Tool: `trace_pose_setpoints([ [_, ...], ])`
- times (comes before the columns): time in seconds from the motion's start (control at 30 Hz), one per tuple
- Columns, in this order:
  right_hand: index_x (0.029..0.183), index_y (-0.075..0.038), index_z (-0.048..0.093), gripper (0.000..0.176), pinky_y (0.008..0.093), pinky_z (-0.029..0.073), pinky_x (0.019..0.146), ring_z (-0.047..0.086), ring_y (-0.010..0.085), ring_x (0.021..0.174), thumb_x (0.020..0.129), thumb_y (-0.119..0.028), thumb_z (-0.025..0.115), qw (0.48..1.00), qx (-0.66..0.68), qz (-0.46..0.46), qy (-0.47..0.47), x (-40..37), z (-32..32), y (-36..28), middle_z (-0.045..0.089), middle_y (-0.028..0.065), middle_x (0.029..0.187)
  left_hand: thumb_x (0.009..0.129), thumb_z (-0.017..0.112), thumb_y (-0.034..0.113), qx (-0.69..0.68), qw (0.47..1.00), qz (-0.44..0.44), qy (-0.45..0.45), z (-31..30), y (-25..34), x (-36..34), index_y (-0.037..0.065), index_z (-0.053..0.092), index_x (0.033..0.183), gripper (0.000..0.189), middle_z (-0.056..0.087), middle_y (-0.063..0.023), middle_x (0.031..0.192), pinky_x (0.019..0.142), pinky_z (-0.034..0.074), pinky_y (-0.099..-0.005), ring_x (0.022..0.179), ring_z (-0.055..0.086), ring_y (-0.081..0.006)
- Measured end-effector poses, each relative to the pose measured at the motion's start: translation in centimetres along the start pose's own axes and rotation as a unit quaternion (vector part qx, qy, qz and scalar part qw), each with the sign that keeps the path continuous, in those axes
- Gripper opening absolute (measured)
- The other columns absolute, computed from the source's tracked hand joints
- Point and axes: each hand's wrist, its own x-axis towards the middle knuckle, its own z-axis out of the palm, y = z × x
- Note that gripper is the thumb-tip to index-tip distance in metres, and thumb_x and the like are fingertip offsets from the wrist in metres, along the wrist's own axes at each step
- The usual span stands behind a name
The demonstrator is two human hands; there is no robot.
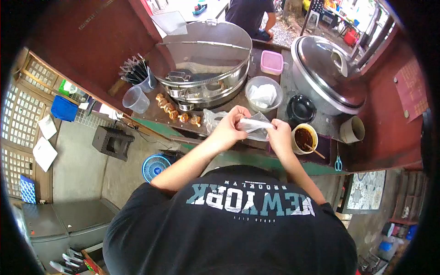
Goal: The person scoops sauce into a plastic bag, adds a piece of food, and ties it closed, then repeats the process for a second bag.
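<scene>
Both hands hold a clear plastic bag above the counter's front edge. My left hand grips its left side, with fingers curled round the plastic. On the other side, my right hand pinches the bag's right edge. More crumpled clear plastic lies beside my left hand. Behind the bag is a round clear tub with white plastic inside. A cup of dark sauce with a stick in it stands just right of my right hand. Browned food pieces lie in a row to the left.
A large steel steamer stands at the back left, beside an empty clear cup. At the right are a black bowl, a big lidded pot and a beige container. Scissors hang at the front edge. A person is beyond the counter.
</scene>
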Motion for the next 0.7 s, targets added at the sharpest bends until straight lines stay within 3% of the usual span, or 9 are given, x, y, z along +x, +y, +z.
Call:
trace_pose_setpoints([
  [0.07,0.066,0.001,0.053,0.016,0.0426,0.042,0.056,0.054,0.0395,0.062,0.071,-0.011,0.061,0.996,-0.09,0.003,-0.001,-0.8,-0.6,-2.2,0.054,0.0213,0.064,0.065,0.05,-0.01,0.317,0.942,-0.033,0.107,1.1,2.6,-0.3,0.008,0.051,0.1,0.039,0.052,-0.0083,0.081,0.062,0.043,-0.0302,0.07,0.054,-0.0207],
  [0.1,0.069,-0.002,0.053,0.01,0.0445,0.043,0.062,0.055,0.0364,0.068,0.07,-0.008,0.06,0.985,-0.141,-0.098,0.03,-1.1,-0.4,-2.0,0.054,0.0165,0.068,0.065,0.05,-0.011,0.37,0.917,0.051,0.141,1.1,1.7,0.0,0.008,0.052,0.099,0.04,0.052,-0.0102,0.082,0.064,0.044,-0.0337,0.072,0.055,-0.0246],
  [0.17,0.073,-0.006,0.051,0.009,0.0449,0.043,0.067,0.055,0.0341,0.072,0.069,-0.007,0.059,0.972,-0.178,-0.142,0.063,-1.4,-0.2,-2.7,0.053,0.0118,0.072,0.063,0.049,-0.012,0.465,0.833,0.22,0.203,0.6,-0.6,1.1,0.009,0.054,0.099,0.041,0.053,-0.0141,0.083,0.068,0.046,-0.0407,0.077,0.056,-0.0322],
  [0.2,0.074,-0.006,0.051,0.011,0.0442,0.042,0.068,0.054,0.0335,0.073,0.069,-0.007,0.06,0.958,-0.179,-0.191,0.121,-1.1,0.0,-3.0,0.052,0.0105,0.073,0.063,0.048,-0.012,0.475,0.83,0.215,0.197,0.7,-0.2,1.1,0.009,0.055,0.099,0.042,0.055,-0.0149,0.087,0.073,0.045,-0.0455,0.084,0.054,-0.0379],
  [0.3,0.074,-0.006,0.05,0.011,0.044,0.042,0.068,0.055,0.0338,0.074,0.068,-0.006,0.06,0.967,-0.175,-0.175,0.055,-0.7,0.0,-2.0,0.053,0.0115,0.075,0.063,0.049,-0.01,0.485,0.815,0.282,0.147,0.8,-0.4,0.9,0.011,0.056,0.104,0.046,0.053,-0.0137,0.084,0.073,0.046,-0.0445,0.084,0.055,-0.0363],
  [0.37,0.073,-0.006,0.05,0.011,0.0437,0.041,0.066,0.054,0.0339,0.074,0.067,-0.004,0.058,0.966,-0.187,-0.166,0.069,-0.8,-0.2,-1.3,0.053,0.0118,0.074,0.067,0.051,-0.006,0.549,0.784,0.245,0.153,0.4,-0.3,0.6,0.008,0.053,0.105,0.041,0.05,-0.0131,0.086,0.073,0.045,-0.0443,0.085,0.053,-0.0342],
  [0.5,0.079,-0.003,0.049,0.018,0.038,0.043,0.067,0.055,0.0312,0.074,0.064,0.005,0.057,0.979,-0.112,-0.136,0.105,-1.0,-0.7,-1.6,0.053,0.0124,0.078,0.068,0.053,-0.01,0.483,0.774,0.278,0.301,-0.6,0.6,1.8,0.008,0.049,0.117,0.052,0.054,-0.0158,0.093,0.077,0.046,-0.0398,0.089,0.054,-0.0353],
  [0.6,0.086,-0.004,0.049,0.028,0.0297,0.045,0.07,0.056,0.0223,0.076,0.065,0.013,0.055,0.987,0.1,-0.089,0.09,-0.7,0.1,-0.8,0.055,0.0082,0.082,0.075,0.055,-0.009,0.293,0.906,0.142,0.272,-0.4,0.6,1.8,0.007,0.046,0.12,0.049,0.06,-0.0135,0.09,0.079,0.047,-0.035,0.087,0.059,-0.031],
  [0.7,0.09,-0.007,0.05,0.026,0.0285,0.044,0.072,0.056,0.0183,0.078,0.073,0.012,0.054,0.905,0.423,-0.035,0.005,-0.1,0.1,0.2,0.057,0.0051,0.086,0.078,0.055,-0.007,0.137,0.968,0.072,0.196,-0.6,0.0,1.8,0.005,0.046,0.119,0.044,0.063,-0.0092,0.091,0.079,0.048,-0.0303,0.091,0.06,-0.0207],
])
